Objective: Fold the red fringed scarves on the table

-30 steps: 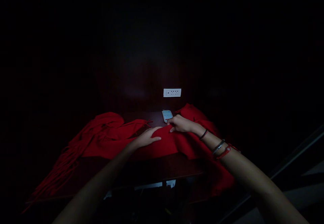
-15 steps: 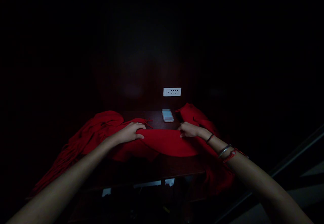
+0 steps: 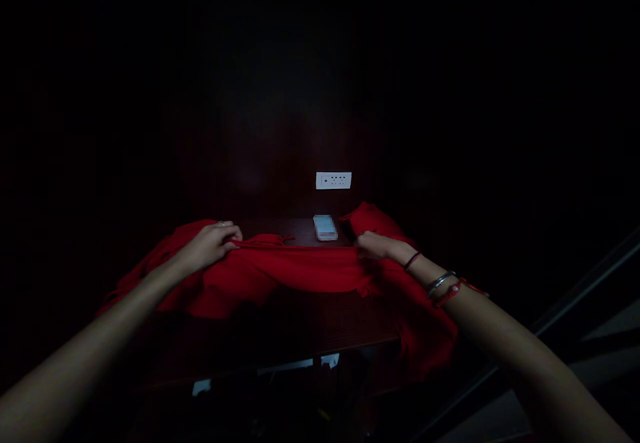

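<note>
A red fringed scarf (image 3: 300, 269) stretches between my hands over a dark wooden table (image 3: 320, 319). My left hand (image 3: 215, 241) pinches its upper edge, left of centre. At the right, my right hand (image 3: 376, 245) grips the same edge, its fingers partly hidden and a little blurred. The band of cloth between them is nearly straight along the top. More of the scarf lies bunched beyond my left hand, and its other end spreads beneath my right wrist and hangs over the table's front edge.
A phone with a blurred-out screen (image 3: 325, 227) lies at the back of the table. On the dark wall above it is a white socket plate (image 3: 333, 181). Pale objects (image 3: 201, 387) show below the tabletop. The surroundings are very dark.
My left hand has slid left along the scarf's edge, so the span between my hands is wider and straighter. My right hand stays in nearly the same place.
</note>
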Demonstrator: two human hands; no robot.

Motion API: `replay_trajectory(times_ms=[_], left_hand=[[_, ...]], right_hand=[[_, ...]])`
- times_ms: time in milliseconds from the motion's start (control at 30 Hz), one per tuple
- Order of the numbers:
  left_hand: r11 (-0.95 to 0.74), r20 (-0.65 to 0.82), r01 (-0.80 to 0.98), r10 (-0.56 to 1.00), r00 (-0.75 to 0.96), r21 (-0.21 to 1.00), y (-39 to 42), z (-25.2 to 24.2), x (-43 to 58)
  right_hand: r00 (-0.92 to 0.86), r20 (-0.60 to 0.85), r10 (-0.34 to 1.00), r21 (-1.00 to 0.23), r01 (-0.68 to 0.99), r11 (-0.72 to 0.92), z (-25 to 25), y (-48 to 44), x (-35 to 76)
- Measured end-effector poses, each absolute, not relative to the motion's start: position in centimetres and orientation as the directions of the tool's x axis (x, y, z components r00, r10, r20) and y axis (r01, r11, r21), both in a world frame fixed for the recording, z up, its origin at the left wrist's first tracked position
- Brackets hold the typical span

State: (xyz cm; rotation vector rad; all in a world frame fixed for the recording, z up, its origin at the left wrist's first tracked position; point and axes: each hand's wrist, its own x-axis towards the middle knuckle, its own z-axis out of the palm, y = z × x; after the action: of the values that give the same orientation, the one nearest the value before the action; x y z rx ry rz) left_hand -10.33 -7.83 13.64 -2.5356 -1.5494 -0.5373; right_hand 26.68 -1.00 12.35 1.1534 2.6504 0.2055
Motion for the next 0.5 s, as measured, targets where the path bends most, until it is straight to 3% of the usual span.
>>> replay_trajectory(times_ms=[100, 300, 500], left_hand=[[-0.343, 0.349, 0.937, 0.886, 0.304, 0.056, -7.8, 14.6, -13.3], [-0.074, 0.288, 0.997, 0.955, 0.063, 0.028, -7.4, 15.4, -19.6], [0.132, 0.266, 0.991, 0.956, -0.127, -0.003, -7.4, 16.7, -23.8]], right_hand=[[-0.605, -0.121, 0.787, 0.279, 0.74, 0.612, 11.7, 0.1, 28.3], [-0.619, -0.05, 0.784, 0.204, 0.762, 0.615, 12.4, 2.2, 30.8], [-0.748, 0.09, 0.657, 0.166, 0.662, 0.731, 13.6, 1.9, 30.1]])
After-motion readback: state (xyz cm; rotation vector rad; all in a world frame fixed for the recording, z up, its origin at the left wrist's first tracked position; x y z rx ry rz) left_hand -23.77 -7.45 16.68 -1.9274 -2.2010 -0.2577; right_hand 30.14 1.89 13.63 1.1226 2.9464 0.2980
